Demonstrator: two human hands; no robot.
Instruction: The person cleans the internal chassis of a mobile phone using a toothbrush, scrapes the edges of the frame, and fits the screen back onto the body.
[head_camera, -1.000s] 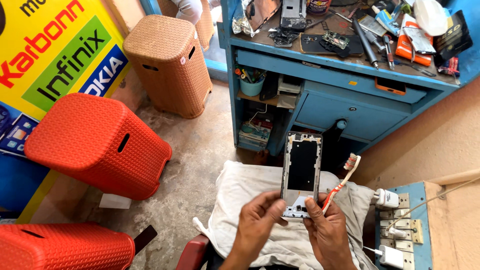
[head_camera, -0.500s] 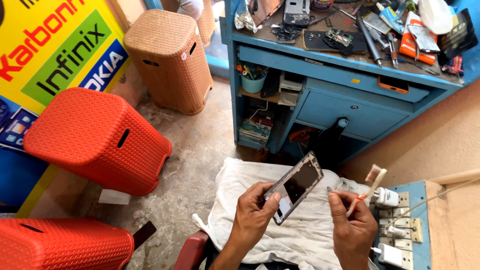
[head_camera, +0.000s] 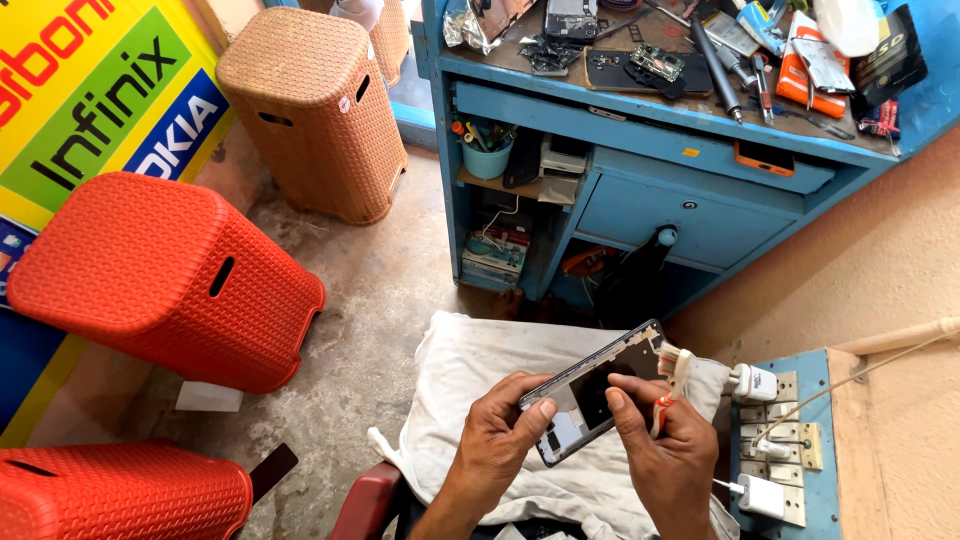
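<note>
Both hands grip the phone frame (head_camera: 592, 398) between them: left hand (head_camera: 500, 440) underneath, right hand (head_camera: 668, 450) also clutching a toothbrush (head_camera: 672, 385).

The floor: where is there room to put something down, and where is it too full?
Bare concrete floor lies between the red stool, the brown stool and the blue workbench. The white cloth left of the left hand is bare too. The benchtop is crowded with tools and parts.

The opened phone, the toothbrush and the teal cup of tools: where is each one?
opened phone (head_camera: 598, 393), head view, dark middle of its inner frame.
toothbrush (head_camera: 674, 362), head view, bristle head.
teal cup (head_camera: 487, 160), head view, its front wall.
</note>
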